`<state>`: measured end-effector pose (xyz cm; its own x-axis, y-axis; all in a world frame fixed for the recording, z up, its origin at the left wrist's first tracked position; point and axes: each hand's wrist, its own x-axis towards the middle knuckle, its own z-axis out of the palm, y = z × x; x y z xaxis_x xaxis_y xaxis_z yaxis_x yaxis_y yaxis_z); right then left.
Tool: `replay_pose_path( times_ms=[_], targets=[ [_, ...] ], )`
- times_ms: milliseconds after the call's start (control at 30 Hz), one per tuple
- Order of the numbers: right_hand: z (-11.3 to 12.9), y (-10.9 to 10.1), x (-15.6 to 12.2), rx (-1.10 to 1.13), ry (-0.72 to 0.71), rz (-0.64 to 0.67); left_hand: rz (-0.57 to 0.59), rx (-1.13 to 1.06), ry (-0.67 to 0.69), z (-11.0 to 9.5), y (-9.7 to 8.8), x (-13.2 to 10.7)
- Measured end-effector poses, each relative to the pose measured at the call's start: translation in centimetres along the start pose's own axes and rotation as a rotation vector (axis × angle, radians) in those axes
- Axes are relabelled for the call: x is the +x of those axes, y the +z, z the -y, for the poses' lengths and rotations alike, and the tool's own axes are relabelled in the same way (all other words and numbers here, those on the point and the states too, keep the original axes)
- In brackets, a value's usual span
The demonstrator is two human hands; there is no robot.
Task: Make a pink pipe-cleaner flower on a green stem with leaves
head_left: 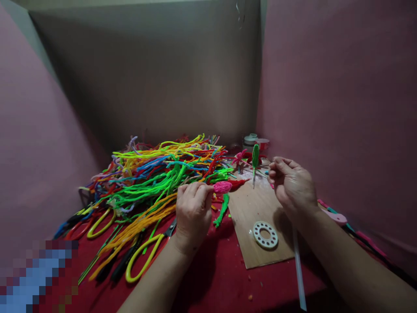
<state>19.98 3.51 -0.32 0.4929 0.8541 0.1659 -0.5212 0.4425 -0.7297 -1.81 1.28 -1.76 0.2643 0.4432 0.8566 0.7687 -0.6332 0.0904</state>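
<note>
My left hand (194, 208) is closed, its fingertips pinching a pink bud-shaped piece (223, 187) of fuzzy stem that points right. My right hand (291, 180) is raised over the far right of a wooden board (241, 248), thumb and fingertips pressed together. Whatever sits in that pinch is too small to make out. A green leaf shape (256, 155) on a thin stem shows between the hands, apart from both. Just beyond the pink bud is a red pointed piece (238, 185). On the board rests a pale ring with holes (265, 235).
A heap of coloured pipe cleaners (163, 174) fills the left. Yellow-handled scissors (143, 258) lie beside my left forearm on the red cloth (211, 278). A translucent stick (299, 274) extends below my right wrist. A jar (250, 140) stands behind; pink panels (339, 87) flank the workspace.
</note>
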Motion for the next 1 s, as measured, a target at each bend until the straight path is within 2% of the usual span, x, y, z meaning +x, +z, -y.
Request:
replay_pose_path(
  times_ms=[133,200,367,567,800,1000],
  targets=[
    [-0.6,0.3,-1.1,-0.045,0.140,0.176,-0.030,0.021,0.017,0.3,0.1,0.0],
    [-0.9,0.5,-1.6,-0.058,0.154,0.233,-0.056,0.015,0.030,0.2,0.1,0.0],
    [-1.1,0.7,-1.9,-0.037,0.086,0.236,-0.075,0.012,0.052,0.0,-0.1,0.1],
    [-1.3,0.9,-2.5,-0.060,0.141,0.361,-0.082,0.013,0.071,-0.2,-0.2,0.1],
    [-1.1,0.8,-2.1,-0.005,0.235,0.387,-0.086,-0.017,0.039,-0.2,-0.3,0.3],
    [-1.2,0.8,-2.0,-0.013,0.253,0.392,-0.106,-0.036,-0.013,0.2,-0.3,0.2]
  ],
)
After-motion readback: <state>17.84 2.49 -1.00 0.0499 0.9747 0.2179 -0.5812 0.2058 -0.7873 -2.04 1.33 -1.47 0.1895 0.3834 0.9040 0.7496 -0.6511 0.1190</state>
